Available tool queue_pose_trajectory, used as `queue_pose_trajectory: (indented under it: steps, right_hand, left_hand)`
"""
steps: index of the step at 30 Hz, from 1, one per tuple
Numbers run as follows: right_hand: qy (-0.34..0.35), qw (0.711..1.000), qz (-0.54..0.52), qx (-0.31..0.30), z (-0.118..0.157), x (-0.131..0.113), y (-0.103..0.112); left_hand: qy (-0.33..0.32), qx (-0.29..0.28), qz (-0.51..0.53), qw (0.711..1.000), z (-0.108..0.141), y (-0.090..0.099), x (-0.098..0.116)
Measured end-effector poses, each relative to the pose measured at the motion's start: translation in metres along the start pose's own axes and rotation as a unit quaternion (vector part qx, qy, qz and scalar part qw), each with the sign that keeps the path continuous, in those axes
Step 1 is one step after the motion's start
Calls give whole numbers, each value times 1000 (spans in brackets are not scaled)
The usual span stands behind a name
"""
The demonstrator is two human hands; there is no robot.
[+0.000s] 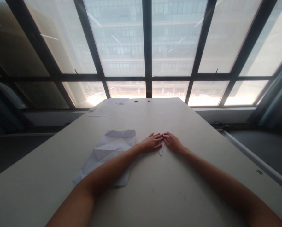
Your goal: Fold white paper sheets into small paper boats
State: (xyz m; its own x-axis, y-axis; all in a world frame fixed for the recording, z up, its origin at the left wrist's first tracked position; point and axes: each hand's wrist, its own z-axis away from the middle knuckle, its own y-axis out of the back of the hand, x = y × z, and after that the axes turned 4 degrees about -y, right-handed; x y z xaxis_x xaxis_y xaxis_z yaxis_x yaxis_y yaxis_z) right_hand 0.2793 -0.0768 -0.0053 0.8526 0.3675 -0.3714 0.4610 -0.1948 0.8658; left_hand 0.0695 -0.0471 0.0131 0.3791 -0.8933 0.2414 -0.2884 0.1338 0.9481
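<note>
A small piece of folded white paper point(161, 149) lies on the table, with its pointed end towards me. My left hand point(152, 142) rests flat on its left side, fingers stretched out. Over its right side, my right hand point(172, 142) is closed, fingertips pressed together at the paper's far edge and touching my left fingertips. Both hands hide much of the folded piece. Beneath and beside my left forearm is a large creased sheet of white paper point(114, 144), with its far edge folded over.
The long white table point(155, 195) reaches towards tall windows point(124, 41). Several flat paper sheets point(102, 109) lie at its far left. Two dark spots mark its far end. A small dark mark point(259, 172) is near the right edge. Curtains point(273, 94) hang at both sides.
</note>
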Motion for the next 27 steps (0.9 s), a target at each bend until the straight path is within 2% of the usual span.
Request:
queue_pose_trajectory:
  steps: [3,8,13,17,20,27]
  right_hand:
    - [-12,999,9,-35,-1,0,-3]
    - [-61,993,53,-91,-4,5,-1]
    - [-104,988,75,-90,-8,12,4]
    - [-129,984,83,-90,-10,14,5]
    - [-133,982,84,-101,-10,14,5]
    - [-97,987,76,-104,-7,12,8]
  left_hand:
    - [9,-19,5,1000,0,2,0]
    - [12,-19,11,1000,-1,1,-1]
    - [0,-25,13,1000,1,3,-3]
    - [-22,-67,-1,998,2,10,-1]
    - [-27,-91,-16,995,1,12,1]
    - [6,-82,-52,995,-1,11,4]
